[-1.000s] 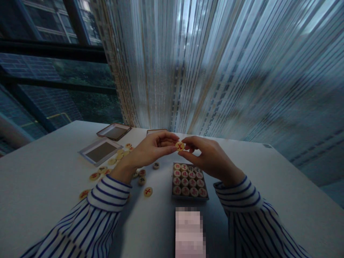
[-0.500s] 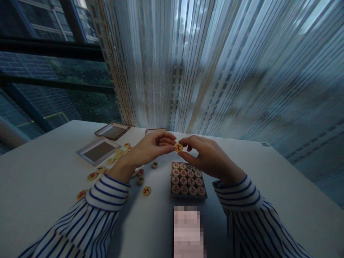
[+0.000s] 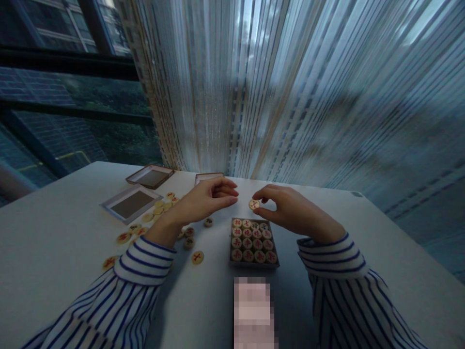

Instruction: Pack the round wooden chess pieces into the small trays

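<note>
A round Chinese chess piece [image 3: 254, 205] with a red character is pinched between the thumb and fingers of my right hand [image 3: 290, 212]. It is just above the far edge of a square box [image 3: 254, 265], where pieces with red and some dark characters sit in rows. My left hand [image 3: 203, 199] hovers to the left of that piece, fingers apart and holding nothing. A loose red-marked piece [image 3: 198, 257] lies on the table left of the box. Partly behind my left forearm are several other scattered pieces [image 3: 159, 211].
The white table [image 3: 363, 271] carries a shallow open box part [image 3: 150, 176] and a grey-bottomed tray [image 3: 131, 202] at the far left. Another box part [image 3: 209, 176] stands behind my left hand. A blurred-out pink object [image 3: 253, 312] is at the near edge. A striped curtain [image 3: 247, 97] hangs beyond.
My right hand has moved right with the chess piece, away from my left fingertips, and the piece has turned. My left hand has let go of it and stays nearly in place.
</note>
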Motion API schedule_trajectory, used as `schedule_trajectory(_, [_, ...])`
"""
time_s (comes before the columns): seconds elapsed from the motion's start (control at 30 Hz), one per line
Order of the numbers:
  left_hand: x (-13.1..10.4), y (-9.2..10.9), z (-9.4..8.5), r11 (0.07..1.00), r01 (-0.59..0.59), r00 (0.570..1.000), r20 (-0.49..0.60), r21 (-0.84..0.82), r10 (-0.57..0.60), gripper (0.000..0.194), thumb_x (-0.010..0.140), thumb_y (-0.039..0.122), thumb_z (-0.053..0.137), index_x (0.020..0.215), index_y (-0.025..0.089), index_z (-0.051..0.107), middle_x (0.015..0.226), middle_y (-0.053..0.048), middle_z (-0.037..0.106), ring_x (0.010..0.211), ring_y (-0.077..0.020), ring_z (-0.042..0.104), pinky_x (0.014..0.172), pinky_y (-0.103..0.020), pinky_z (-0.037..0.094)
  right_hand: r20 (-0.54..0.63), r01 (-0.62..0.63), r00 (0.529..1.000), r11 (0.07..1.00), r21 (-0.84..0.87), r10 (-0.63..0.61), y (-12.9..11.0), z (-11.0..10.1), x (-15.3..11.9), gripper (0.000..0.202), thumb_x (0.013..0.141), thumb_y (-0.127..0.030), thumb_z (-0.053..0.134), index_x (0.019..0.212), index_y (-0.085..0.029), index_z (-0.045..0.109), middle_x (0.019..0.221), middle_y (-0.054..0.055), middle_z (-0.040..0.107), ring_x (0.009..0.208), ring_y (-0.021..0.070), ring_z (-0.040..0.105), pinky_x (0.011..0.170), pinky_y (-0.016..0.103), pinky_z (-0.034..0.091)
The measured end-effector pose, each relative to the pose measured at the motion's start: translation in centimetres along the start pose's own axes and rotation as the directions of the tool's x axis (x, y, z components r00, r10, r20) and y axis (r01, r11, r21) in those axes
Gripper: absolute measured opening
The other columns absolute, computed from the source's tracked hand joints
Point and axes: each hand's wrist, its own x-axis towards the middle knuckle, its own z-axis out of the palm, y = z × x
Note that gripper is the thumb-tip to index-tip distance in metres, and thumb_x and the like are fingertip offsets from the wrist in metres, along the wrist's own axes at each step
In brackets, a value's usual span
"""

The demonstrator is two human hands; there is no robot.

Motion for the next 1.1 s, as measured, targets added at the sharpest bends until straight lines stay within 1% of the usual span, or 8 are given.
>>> schedule_trajectory(0.07, [0.0, 0.0, 0.0, 0.998, -0.001, 1.000, 0.015, 0.070, 0.000, 0.032, 0.067, 0.026, 0.069, 0.094, 0.015, 0.058, 0.094, -0.006, 0.066, 0.086, -0.0162, 0.061, 0.084, -0.036, 0.046, 0.085, -0.049, 0.995, 0.999, -0.016, 0.050, 0.6, -0.1, -0.2, 0.025, 0.082, -0.036, 0.052, 0.098, -0.020, 0.064, 0.092, 0.005, 0.066, 0.083, 0.0184, 0.060, 0.076, 0.030, 0.043])
schedule_trajectory(0.13, [0.0, 0.0, 0.1, 0.983, -0.015, 0.999, 0.034, 0.185, 0.009, 0.030, 0.070, 0.029, 0.066, 0.094, 0.014, 0.059, 0.097, -0.007, 0.065, 0.086, -0.0169, 0.061, 0.082, -0.035, 0.047, 0.177, -0.101, 0.978, 0.994, -0.037, 0.106, 1.3, 0.0, -0.3, 0.026, 0.081, -0.036, 0.053, 0.097, -0.020, 0.065, 0.093, 0.006, 0.066, 0.085, 0.0198, 0.060, 0.077, 0.031, 0.043])
schedule_trajectory(0.27, [-0.1, 0.1, 0.2, 0.902, -0.039, 0.998, 0.056, 0.430, 0.016, 0.028, 0.074, 0.033, 0.060, 0.095, 0.014, 0.061, 0.098, -0.008, 0.065, 0.085, -0.0178, 0.060, 0.079, -0.034, 0.047, 0.322, -0.179, 0.926, 0.980, -0.084, 0.197, 2.7, 0.7, -0.4, 0.027, 0.077, -0.034, 0.056, 0.098, -0.020, 0.066, 0.096, 0.008, 0.066, 0.088, 0.0220, 0.059, 0.077, 0.032, 0.043])
schedule_trajectory(0.4, [-0.2, 0.2, 0.2, 0.856, -0.037, 0.997, 0.071, 0.515, 0.000, 0.032, 0.075, 0.036, 0.056, 0.098, 0.014, 0.061, 0.099, -0.009, 0.066, 0.085, -0.0190, 0.061, 0.077, -0.034, 0.048, 0.416, -0.224, 0.876, 0.970, -0.099, 0.245, 3.8, 1.5, -0.4, 0.027, 0.076, -0.034, 0.057, 0.097, -0.020, 0.066, 0.097, 0.008, 0.066, 0.087, 0.0221, 0.060, 0.075, 0.031, 0.044])
schedule_trajectory(0.53, [-0.2, 0.1, 0.1, 0.845, -0.039, 0.997, 0.082, 0.534, -0.005, 0.035, 0.076, 0.038, 0.056, 0.101, 0.014, 0.061, 0.102, -0.009, 0.066, 0.086, -0.0200, 0.061, 0.077, -0.033, 0.048, 0.446, -0.245, 0.856, 0.965, -0.095, 0.261, 4.2, 2.1, -0.3, 0.027, 0.074, -0.035, 0.059, 0.096, -0.021, 0.065, 0.096, 0.007, 0.067, 0.085, 0.0216, 0.060, 0.070, 0.030, 0.043])
schedule_trajectory(0.8, [-0.2, 0.0, 0.1, 0.817, -0.045, 0.996, 0.091, 0.575, -0.010, 0.036, 0.077, 0.041, 0.054, 0.101, 0.016, 0.062, 0.103, -0.008, 0.066, 0.088, -0.0202, 0.061, 0.076, -0.030, 0.047, 0.468, -0.246, 0.847, 0.967, -0.072, 0.251, 4.9, 3.2, -0.3, 0.027, 0.072, -0.036, 0.058, 0.094, -0.021, 0.064, 0.091, 0.006, 0.066, 0.079, 0.0201, 0.059, 0.064, 0.028, 0.041])
schedule_trajectory(1.1, [-0.3, 0.1, 0.0, 0.809, -0.044, 0.995, 0.095, 0.587, -0.015, 0.037, 0.077, 0.041, 0.054, 0.102, 0.015, 0.063, 0.103, -0.008, 0.066, 0.089, -0.0210, 0.061, 0.078, -0.031, 0.046, 0.488, -0.279, 0.830, 0.959, -0.058, 0.271, 5.0, 3.4, -0.2, 0.027, 0.071, -0.036, 0.060, 0.094, -0.022, 0.064, 0.092, 0.006, 0.066, 0.080, 0.0196, 0.059, 0.063, 0.027, 0.041])
